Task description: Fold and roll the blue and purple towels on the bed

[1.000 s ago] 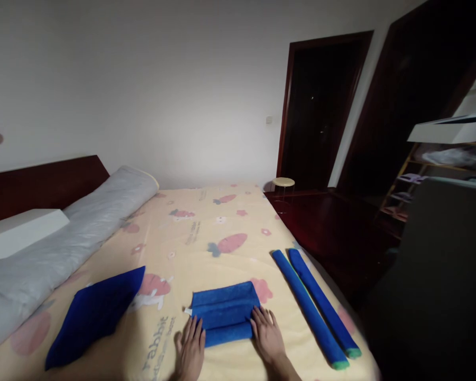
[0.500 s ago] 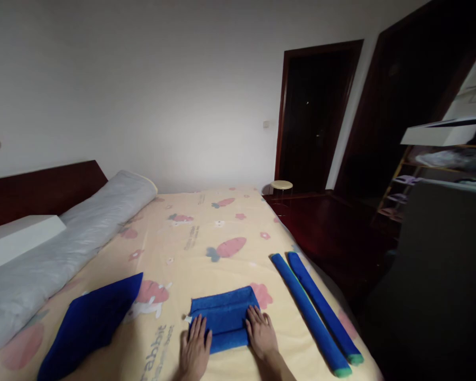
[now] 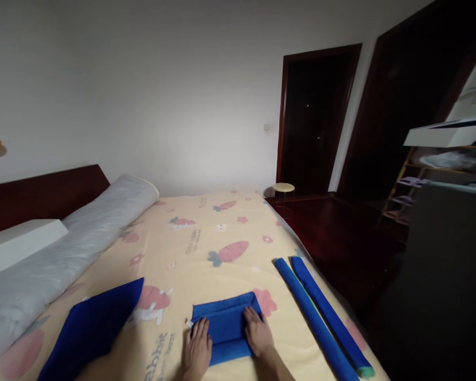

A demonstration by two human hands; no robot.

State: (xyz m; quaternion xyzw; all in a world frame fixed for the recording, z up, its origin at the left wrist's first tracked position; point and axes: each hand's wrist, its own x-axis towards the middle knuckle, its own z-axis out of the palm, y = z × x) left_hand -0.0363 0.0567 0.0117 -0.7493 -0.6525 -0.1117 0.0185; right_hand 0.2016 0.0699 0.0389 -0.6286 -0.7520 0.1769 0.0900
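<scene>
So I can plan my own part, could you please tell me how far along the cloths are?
Two blue rolls already look done, lying side by side. In hand is the folded blue cloth, with the left hand and right hand on its sides. The other blue cloth, untouched, is probably left.

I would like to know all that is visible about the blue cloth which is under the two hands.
The blue cloth lies flat on the patterned bed sheet, roughly rectangular and slightly tilted in the view. It looks soft, like towel fabric. Raised folded bands run along its far and near edges, with a flatter middle between them. A small white tag sticks out at its left side. The left hand rests on its left edge, the right hand on its right part.
</scene>
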